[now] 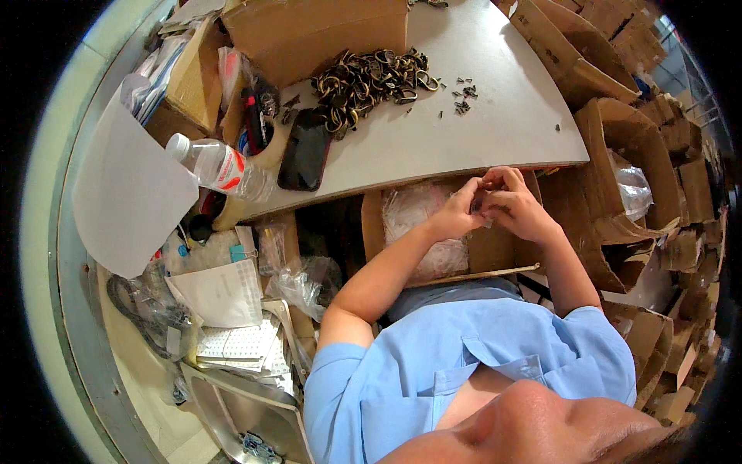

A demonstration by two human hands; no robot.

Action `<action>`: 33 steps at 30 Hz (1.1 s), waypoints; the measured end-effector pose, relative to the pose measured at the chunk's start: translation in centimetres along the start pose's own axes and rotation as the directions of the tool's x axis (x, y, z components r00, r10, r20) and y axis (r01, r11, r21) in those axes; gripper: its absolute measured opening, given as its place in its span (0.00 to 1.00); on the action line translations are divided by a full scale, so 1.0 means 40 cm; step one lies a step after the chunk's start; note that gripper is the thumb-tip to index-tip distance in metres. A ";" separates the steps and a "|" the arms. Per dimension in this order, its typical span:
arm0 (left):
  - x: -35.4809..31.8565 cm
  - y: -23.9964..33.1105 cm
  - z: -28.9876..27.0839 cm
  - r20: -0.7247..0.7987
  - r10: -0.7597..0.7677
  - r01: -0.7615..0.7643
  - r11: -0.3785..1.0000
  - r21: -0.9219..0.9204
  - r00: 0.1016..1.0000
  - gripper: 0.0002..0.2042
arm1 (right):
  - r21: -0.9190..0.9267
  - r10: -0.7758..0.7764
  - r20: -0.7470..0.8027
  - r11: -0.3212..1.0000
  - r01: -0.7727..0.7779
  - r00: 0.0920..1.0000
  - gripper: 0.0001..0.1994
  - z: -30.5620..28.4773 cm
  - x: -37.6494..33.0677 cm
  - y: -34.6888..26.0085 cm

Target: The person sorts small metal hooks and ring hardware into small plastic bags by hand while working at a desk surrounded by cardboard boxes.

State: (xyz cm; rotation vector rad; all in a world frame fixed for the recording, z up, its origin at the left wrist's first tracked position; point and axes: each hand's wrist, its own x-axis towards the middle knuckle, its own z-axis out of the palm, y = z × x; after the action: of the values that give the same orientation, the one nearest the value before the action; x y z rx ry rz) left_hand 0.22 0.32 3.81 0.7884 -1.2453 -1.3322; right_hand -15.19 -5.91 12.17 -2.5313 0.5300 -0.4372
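Observation:
My left hand (pixel 457 210) and my right hand (pixel 516 206) meet at the table's front edge, fingers pinched together. Something small and partly shiny sits between the fingertips, mostly hidden; its kind cannot be made out. Both hands are above an open cardboard box (pixel 502 246) with clear plastic bags (pixel 413 216) in its left part. Farther back on the grey table (pixel 495 100) lies a heap of dark and brass-coloured metal ring clasps (pixel 363 85). To the right of the heap are several small dark screw-like pieces (pixel 464 97).
A black phone (pixel 304 151), a clear water bottle (pixel 224 166) and a tape roll (pixel 272 145) are at the left. A cardboard box (pixel 317 35) stands behind the heap. Open cartons (pixel 618 170) crowd the right side. Papers (pixel 239 340) and a metal tray (pixel 247 402) are at lower left.

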 end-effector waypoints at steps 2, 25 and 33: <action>0.007 -0.008 -0.010 -0.037 -0.058 0.056 0.997 -0.051 0.998 0.22 | 0.007 0.011 -0.079 1.000 -0.010 0.997 0.07 -0.001 -0.003 0.020; 0.002 0.016 -0.049 -0.342 -0.009 -0.041 0.990 -0.138 0.940 0.07 | 0.405 0.314 0.198 0.837 -0.369 0.929 0.06 -0.044 0.034 0.037; -0.023 -0.100 -0.029 0.105 -0.225 0.059 0.619 0.783 0.969 0.12 | 0.656 0.139 -0.031 0.750 -0.085 0.990 0.07 -0.257 0.410 -0.022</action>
State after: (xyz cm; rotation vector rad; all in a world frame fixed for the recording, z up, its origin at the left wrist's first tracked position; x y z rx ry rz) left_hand 0.43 0.35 -0.45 1.4126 -2.0077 -0.9604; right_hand -4.75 -16.81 24.31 -1.7968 0.4515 -0.5630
